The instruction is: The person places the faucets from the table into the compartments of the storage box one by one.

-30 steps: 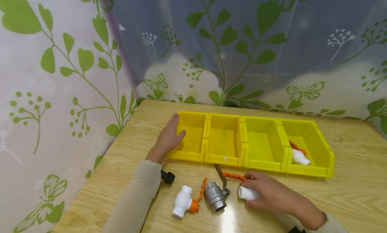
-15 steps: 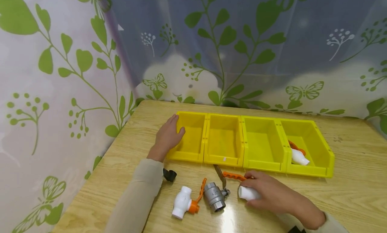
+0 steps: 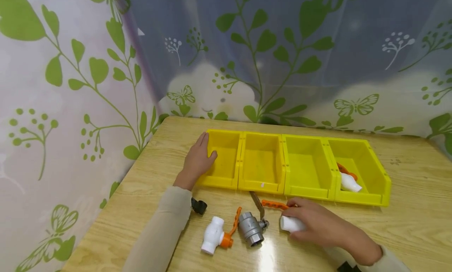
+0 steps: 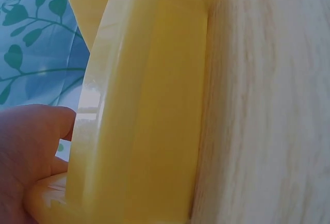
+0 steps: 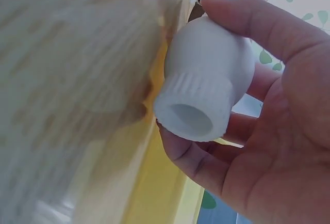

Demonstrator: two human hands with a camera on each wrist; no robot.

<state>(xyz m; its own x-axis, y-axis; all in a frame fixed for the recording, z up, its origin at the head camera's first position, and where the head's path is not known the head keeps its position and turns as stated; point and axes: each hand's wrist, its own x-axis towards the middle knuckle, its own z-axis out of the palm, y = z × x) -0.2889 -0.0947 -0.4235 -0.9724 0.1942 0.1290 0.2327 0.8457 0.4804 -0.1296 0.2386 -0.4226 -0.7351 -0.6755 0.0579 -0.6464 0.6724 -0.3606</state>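
Note:
My right hand holds a white plastic ball valve low over the table, thumb on one side and fingers on the other. The valve's orange handle points left, towards the bins' front. My left hand rests over the left side wall of the leftmost yellow bin; its fingers lie fairly straight and the thumb reaches inside. In the left wrist view the bin's outer wall hides part of that hand. A metal ball valve and another white ball valve lie on the table between my arms.
Several yellow bins stand joined in a row. The rightmost bin contains a white valve with an orange handle. Behind the wooden table hangs a leaf-patterned curtain, with another at the left. A black piece sits by my left sleeve.
My right hand and the white ball valve have shifted very slightly to the right. The left hand stays on the bin; its forearm has moved a little to the right.

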